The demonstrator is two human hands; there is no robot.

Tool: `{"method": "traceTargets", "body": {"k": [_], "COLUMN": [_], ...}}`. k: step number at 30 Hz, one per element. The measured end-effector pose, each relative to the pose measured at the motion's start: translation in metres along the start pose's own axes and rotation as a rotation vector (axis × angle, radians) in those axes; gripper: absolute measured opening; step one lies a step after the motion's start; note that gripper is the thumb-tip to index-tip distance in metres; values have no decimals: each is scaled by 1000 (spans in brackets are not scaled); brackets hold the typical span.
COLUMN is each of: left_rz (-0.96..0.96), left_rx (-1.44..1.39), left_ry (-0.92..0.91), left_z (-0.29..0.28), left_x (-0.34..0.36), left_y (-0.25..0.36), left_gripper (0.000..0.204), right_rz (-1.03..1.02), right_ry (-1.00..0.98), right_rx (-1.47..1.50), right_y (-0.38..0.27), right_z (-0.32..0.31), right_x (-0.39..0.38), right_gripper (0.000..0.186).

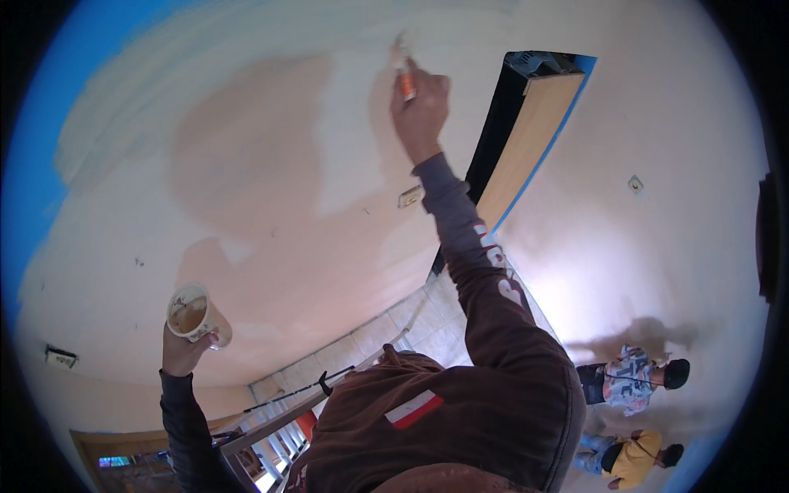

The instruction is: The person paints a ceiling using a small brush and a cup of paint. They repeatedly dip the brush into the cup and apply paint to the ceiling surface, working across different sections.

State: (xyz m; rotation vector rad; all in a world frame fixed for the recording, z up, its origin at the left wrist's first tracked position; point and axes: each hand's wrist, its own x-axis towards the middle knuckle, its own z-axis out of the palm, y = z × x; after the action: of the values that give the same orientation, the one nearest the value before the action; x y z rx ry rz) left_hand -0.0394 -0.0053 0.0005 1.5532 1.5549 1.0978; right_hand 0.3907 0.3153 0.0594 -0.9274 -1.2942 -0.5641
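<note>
My left hand [182, 352] is wrapped round a pale plastic cup [217, 326], tilted so that a light, beige-looking liquid shows inside. Raised high against the wall, my right hand [424, 111] grips a paintbrush [407, 85] with an orange handle. The brush's whitish bristle end is at the pale painted wall [353, 156], and whether it touches is hard to tell. Streaky pale paint borders a bright blue patch [37, 177] at the far left. Shadows of me and my arms fall across the wall.
A ladder [283, 427] stands below me. Two people [629, 380] are at the lower right, near the other wall. A doorway [534, 135] with a wooden panel and blue edging is right of my arm. Wall outlets [410, 197] and floor tiles [419, 316] show too.
</note>
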Motion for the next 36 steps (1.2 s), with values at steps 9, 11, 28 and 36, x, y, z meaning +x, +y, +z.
{"method": "traceTargets", "body": {"k": [9,11,28,36], "left_rz": [-27,-20,19,-17], "left_rx": [12,58,32,51], "left_ry": [19,4,-2,-1], "left_z": [0,-2,5,6], "left_x": [-1,0,-2,-8], "left_y": [1,-1,9,13], "left_gripper": [58,57,56,56], "right_rz": [21,234,59,-65], "right_ry": [-144,-155,180,54], "right_rx": [482,641,-297,-292], "right_y": [-74,-36,269,120], "right_z": [-11,-15,-54,-27], "right_x": [-25,-11,148,115], "right_gripper": [28,17,25,27]}}
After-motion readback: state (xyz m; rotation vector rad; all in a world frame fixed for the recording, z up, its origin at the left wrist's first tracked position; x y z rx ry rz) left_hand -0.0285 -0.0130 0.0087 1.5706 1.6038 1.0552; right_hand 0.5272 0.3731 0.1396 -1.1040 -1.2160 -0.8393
